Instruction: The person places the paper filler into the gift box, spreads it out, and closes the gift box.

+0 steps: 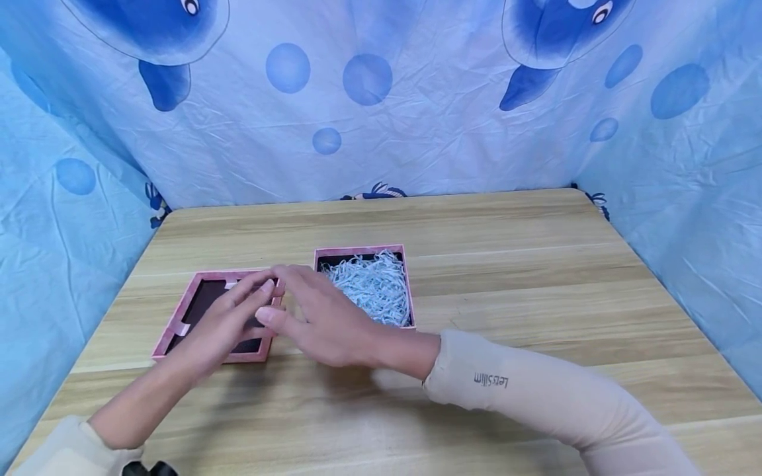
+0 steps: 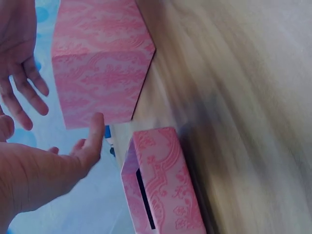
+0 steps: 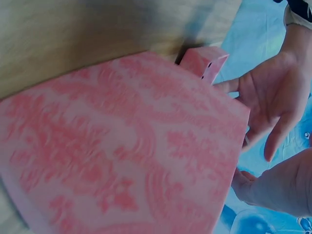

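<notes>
In the head view my left hand [image 1: 229,320] hovers over a shallow pink lid [image 1: 244,357] with a dark inside, its fingers loosely extended. Just right of it, my right hand [image 1: 330,320] has bent, relaxed fingers and holds nothing. The fingertips of both hands come close; whether they touch I cannot tell. Behind the right hand stands an open pink box [image 1: 333,251], partly hidden by it and filled with light-blue shredded paper [image 1: 378,284]. The wrist views show the patterned outer walls of the box [image 3: 122,146] and the lid [image 2: 170,180], with both hands empty.
The wooden table [image 1: 536,284] extends right of the box and in front of both hands. Blue fabric [image 1: 405,132] printed with whales and bubbles hangs behind and along both sides. Small white tabs [image 1: 180,328] show inside the lid. A dark object [image 1: 149,469] shows at the bottom edge.
</notes>
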### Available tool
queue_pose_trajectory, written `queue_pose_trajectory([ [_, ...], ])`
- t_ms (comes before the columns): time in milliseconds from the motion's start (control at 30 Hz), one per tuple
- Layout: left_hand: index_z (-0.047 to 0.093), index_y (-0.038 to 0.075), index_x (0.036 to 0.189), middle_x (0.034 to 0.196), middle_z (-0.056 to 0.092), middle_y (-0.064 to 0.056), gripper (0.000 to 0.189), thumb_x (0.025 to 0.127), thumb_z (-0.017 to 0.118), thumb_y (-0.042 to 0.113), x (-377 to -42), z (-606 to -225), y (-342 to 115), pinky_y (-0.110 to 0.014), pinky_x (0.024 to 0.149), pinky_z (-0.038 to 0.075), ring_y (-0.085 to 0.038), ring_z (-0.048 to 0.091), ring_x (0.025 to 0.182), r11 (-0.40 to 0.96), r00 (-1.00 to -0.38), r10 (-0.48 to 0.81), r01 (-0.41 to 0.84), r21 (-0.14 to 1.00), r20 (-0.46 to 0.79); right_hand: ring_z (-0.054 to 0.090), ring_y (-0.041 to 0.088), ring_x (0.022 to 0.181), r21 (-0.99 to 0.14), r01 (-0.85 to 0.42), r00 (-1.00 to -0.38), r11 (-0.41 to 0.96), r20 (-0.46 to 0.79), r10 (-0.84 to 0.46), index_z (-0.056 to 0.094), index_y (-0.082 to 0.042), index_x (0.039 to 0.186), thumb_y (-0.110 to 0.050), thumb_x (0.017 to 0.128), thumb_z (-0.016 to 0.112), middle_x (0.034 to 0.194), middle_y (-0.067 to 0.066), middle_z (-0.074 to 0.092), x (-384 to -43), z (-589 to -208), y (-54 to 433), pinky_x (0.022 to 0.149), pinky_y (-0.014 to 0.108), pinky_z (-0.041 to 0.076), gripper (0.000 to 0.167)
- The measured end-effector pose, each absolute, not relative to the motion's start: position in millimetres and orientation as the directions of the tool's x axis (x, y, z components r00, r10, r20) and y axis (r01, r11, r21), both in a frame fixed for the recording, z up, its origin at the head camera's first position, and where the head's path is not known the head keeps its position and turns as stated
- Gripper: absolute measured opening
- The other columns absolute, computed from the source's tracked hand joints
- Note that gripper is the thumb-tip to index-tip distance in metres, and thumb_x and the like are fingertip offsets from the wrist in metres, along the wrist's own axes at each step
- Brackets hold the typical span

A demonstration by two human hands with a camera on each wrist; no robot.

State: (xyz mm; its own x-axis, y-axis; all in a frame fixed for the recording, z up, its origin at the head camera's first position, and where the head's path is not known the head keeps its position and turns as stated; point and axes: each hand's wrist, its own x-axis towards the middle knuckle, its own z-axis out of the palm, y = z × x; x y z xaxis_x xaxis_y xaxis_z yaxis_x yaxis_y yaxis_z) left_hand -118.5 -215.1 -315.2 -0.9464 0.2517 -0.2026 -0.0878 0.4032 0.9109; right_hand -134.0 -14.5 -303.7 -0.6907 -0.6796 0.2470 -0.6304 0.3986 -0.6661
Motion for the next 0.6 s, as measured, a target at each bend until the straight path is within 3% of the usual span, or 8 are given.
queue_pose_trajectory([
  [133, 0.023, 0.012, 0.152, 0.146, 0.039, -0.019, 0.069, 0.1, 0.032, 0.056, -121, -312, -224, -0.042, 0.095, 0.049, -0.039, 0.044, 0.13, 0.43, -0.948, 0.225, -0.11, 0.896, -0.224, 0.026, 0.009, 0.14, -0.726, -0.579, -0.697, 0.372, 0.203, -0.688, 0.026, -0.023, 0.151, -0.054, 0.1, 0.035, 0.153, -0.004, 0.031, -130, -304, -22, 0.111, 0.039, 0.03, 0.06],
  [333, 0.019, -0.004, 0.149, 0.141, 0.04, -0.031, 0.079, 0.1, 0.026, 0.058, -132, -306, -242, -0.042, 0.091, 0.051, -0.043, 0.048, 0.125, 0.475, -0.944, 0.169, -0.173, 0.863, -0.282, 0.016, 0.008, 0.143, -0.812, -0.467, -0.706, 0.35, 0.104, -0.701, 0.017, -0.025, 0.154, -0.053, 0.099, 0.039, 0.157, -0.006, 0.02, -122, -306, -32, 0.113, 0.04, 0.026, 0.066],
  [600, 0.014, -0.014, 0.145, 0.138, 0.033, -0.038, 0.085, 0.099, 0.019, 0.058, -144, -302, -275, -0.045, 0.084, 0.053, -0.048, 0.047, 0.119, 0.593, -0.944, 0.066, -0.224, 0.774, -0.324, 0.024, 0.007, 0.138, -0.876, -0.357, -0.718, 0.324, 0.036, -0.695, 0.008, -0.021, 0.155, -0.053, 0.098, 0.042, 0.158, -0.006, 0.012, -114, -312, -46, 0.113, 0.035, 0.024, 0.074],
])
